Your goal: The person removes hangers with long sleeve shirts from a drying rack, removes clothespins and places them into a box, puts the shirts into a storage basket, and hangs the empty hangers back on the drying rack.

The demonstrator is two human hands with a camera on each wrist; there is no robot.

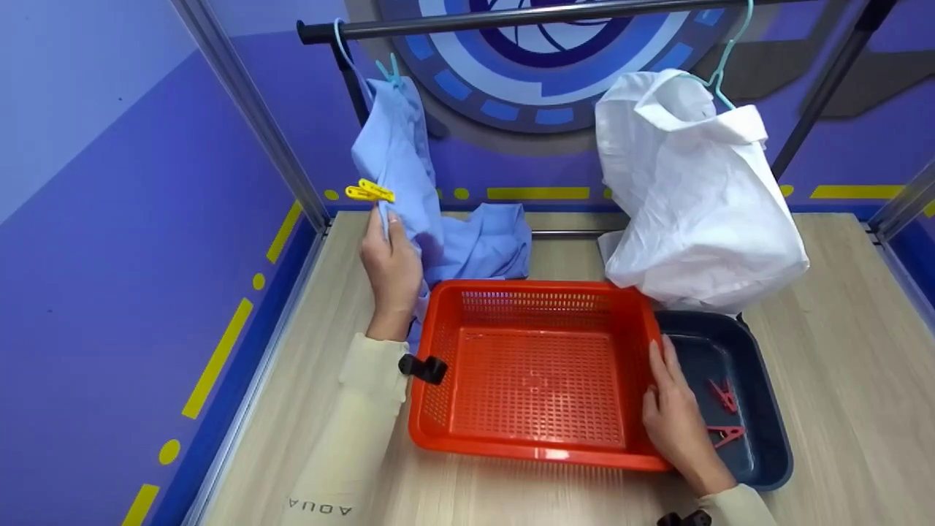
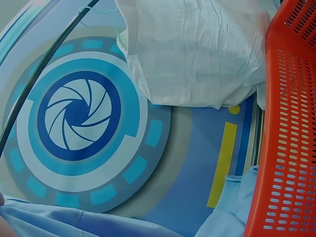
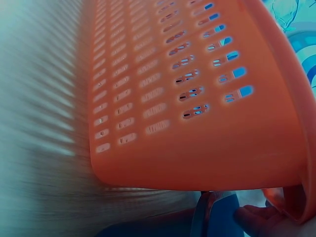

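Observation:
My left hand (image 1: 392,264) pinches the edge of a light blue garment (image 1: 409,146) just below a yellow clothespin (image 1: 370,191) clipped on it. The garment hangs from a hanger with a teal clothespin (image 1: 392,71) near its top, and its lower part spreads behind the basket. My right hand (image 1: 676,420) grips the right rim of a red perforated basket (image 1: 537,387), thumb toward the inside. In the right wrist view, fingers (image 3: 261,219) show under the rim of the basket (image 3: 197,153). Nothing lies inside the basket.
A dark tray (image 1: 760,409) holding red clothespins (image 1: 723,398) sits to the right, partly overlapped by the basket. White cloth (image 1: 701,197) hangs from a teal hanger (image 1: 719,69) on a dark rail (image 1: 511,25). A purple wall (image 1: 109,292) rises at the left.

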